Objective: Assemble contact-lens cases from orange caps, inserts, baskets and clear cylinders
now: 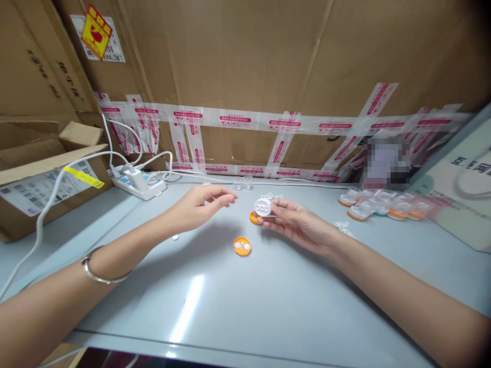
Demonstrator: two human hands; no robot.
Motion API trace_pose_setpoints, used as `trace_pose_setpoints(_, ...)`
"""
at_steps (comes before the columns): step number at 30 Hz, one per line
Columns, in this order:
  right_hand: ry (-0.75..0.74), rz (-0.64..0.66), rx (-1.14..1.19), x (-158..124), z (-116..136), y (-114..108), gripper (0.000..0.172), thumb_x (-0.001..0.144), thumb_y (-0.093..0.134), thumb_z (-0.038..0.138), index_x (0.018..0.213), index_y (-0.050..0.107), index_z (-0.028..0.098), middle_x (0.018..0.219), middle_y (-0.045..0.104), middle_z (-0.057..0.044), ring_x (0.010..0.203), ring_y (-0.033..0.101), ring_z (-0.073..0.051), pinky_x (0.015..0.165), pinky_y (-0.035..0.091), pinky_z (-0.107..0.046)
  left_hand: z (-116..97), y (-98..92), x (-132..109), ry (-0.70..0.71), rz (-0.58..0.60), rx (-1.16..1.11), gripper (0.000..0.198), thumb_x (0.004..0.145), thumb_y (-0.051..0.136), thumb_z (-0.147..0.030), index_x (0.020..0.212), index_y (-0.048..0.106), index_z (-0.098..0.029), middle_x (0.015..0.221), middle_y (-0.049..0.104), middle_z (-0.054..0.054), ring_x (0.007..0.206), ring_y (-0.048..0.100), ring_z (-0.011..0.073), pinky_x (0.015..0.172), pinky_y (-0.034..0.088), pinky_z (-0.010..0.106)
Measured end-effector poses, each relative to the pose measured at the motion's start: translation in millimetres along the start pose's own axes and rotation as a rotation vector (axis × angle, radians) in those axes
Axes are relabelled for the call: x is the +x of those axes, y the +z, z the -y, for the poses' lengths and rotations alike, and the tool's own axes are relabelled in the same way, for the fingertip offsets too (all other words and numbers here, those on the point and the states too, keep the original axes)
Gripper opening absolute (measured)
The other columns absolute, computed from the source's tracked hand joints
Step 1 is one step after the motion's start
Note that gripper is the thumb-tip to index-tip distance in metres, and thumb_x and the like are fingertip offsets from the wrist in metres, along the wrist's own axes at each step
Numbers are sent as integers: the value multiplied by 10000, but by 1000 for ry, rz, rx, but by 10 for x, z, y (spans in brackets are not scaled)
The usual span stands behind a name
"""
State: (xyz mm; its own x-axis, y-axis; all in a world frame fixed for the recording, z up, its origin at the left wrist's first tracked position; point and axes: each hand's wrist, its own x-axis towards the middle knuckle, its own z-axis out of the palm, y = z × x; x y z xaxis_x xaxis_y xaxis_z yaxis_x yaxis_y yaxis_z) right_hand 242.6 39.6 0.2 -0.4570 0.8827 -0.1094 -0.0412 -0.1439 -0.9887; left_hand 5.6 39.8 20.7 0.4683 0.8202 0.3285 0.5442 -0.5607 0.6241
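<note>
Between the thumb and fingers of my right hand is a round white plastic piece with a row of small holes, its face tilted toward me. Just under it, by my lower fingertips, shows an orange round part; whether those fingers touch it I cannot tell. My left hand hovers over the table with nothing in it, thumb and fingers apart. In front of both hands an orange oval disc with white round bits inside lies on the table. Behind the white piece are small white patterned pieces.
Clear plastic pieces stand at the back. Several clear-topped items with orange or green bases cluster at the right, near a printed panel. At the left are a power strip with white cables and an open cardboard box.
</note>
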Motion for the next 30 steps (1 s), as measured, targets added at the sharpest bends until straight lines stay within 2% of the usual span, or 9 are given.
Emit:
trace_pose_setpoints(3, 13, 65, -38, -73, 22, 106, 191, 767, 628, 351, 820, 557, 181, 841, 660, -30, 803, 644, -142, 844, 477, -323, -155, 124, -44, -57, 97, -228, 355, 924, 346, -373, 999, 619, -160, 949, 672, 52, 851, 621, 153, 729, 482, 262)
trace_pose_setpoints(7, -57, 91, -175, -103, -21, 231, 223, 729, 671, 360, 785, 574, 168, 742, 628, 6, 717, 611, -110, 755, 481, -277, -230, 235, -87, -163, 213, -339, 320, 831, 516, -447, 822, 639, -152, 801, 687, 39, 755, 624, 155, 695, 488, 266)
trace_pose_setpoints(10, -79, 24, -208, -110, -52, 282, 245, 731, 660, 378, 788, 541, 172, 746, 620, 4, 712, 604, -111, 726, 478, -275, -176, 222, -76, -238, 271, -450, 296, 759, 617, -439, 784, 631, -145, 781, 694, 47, 744, 633, 164, 683, 495, 277)
trace_pose_setpoints(14, -148, -60, -368, -111, -113, 242, 319, 702, 667, 422, 871, 535, 186, 847, 608, -18, 758, 586, -132, 735, 474, -304, -19, 113, -34, -285, 321, -597, 203, 728, 674, -330, 755, 580, -152, 970, 679, 60, 919, 624, 184, 830, 479, 329)
trace_pose_setpoints(16, -170, -76, -536, -114, -164, 210, 415, 646, 710, 435, 941, 544, 195, 904, 589, -29, 781, 566, -149, 743, 471, -326, 49, 57, -19, -321, 347, -644, 187, 735, 667, -301, 792, 565, -155, 1025, 652, 63, 949, 616, 183, 853, 470, 340)
trace_pose_setpoints(19, -234, -45, -792, -122, -246, 213, 490, 604, 737, 447, 1002, 569, 216, 939, 563, -39, 869, 538, -191, 785, 453, -359, 95, 5, -11, -319, 415, -577, 299, 797, 597, -306, 1077, 546, -213, 969, 641, 38, 901, 609, 154, 818, 465, 311)
trace_pose_setpoints(22, -310, -3, -920, -125, -304, 266, 374, 657, 709, 383, 986, 606, 238, 949, 551, -38, 960, 516, -215, 849, 420, -374, 91, -1, -10, -258, 500, -485, 379, 863, 506, -326, 1240, 477, -298, 1001, 629, 22, 912, 576, 134, 806, 446, 271)
trace_pose_setpoints(26, -327, -32, -953, -120, -334, 315, 242, 714, 653, 306, 945, 634, 239, 887, 547, -29, 944, 520, -205, 846, 410, -356, 123, 36, -3, -277, 628, -560, 261, 852, 531, -341, 1080, 615, -249, 1044, 625, 27, 856, 582, 116, 799, 457, 240)
trace_pose_setpoints(30, -344, -53, -946, -117, -347, 315, 220, 715, 657, 316, 922, 642, 243, 868, 547, -23, 907, 528, -194, 811, 415, -335, 228, 79, 8, -383, 632, -649, 296, 788, 622, -344, 1052, 622, -211, 991, 640, 31, 789, 608, 107, 790, 486, 245)
